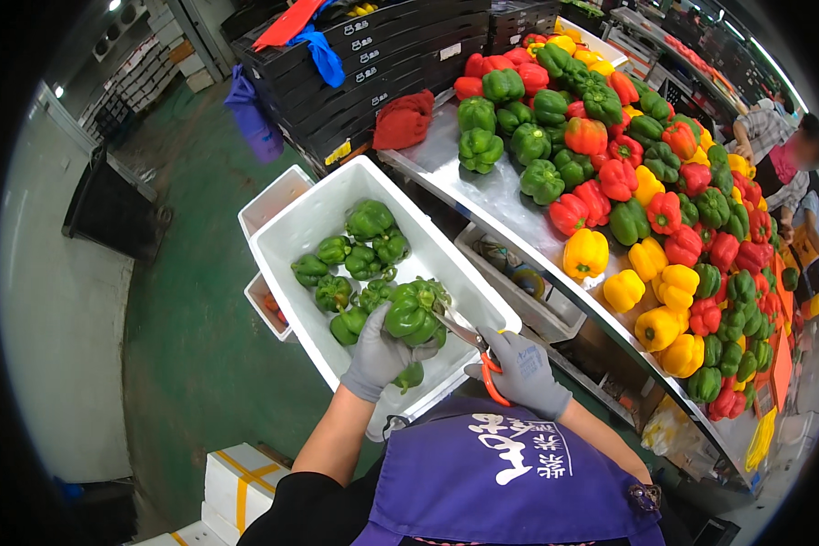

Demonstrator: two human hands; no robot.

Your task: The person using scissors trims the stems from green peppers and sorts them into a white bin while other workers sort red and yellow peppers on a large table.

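Observation:
My left hand (381,358), in a grey glove, grips a green bell pepper (409,315) above a white foam box (471,290). In my right hand (522,372), gloved the same way, is a pair of scissors with orange handles (489,382). Their metal blades (458,324) reach to the right side of the held pepper, near its stem end. Several more green bell peppers (364,262) lie loose in the box, and one of them (409,377) sits below my left hand, partly hidden.
To the right, a metal table (464,170) bears a heap of red, green and yellow bell peppers (618,179). Black crates (382,68) are stacked beyond the box, with a red cloth (404,121) beside them. Taped foam boxes (235,481) stand lower left. People (768,130) stand across the table.

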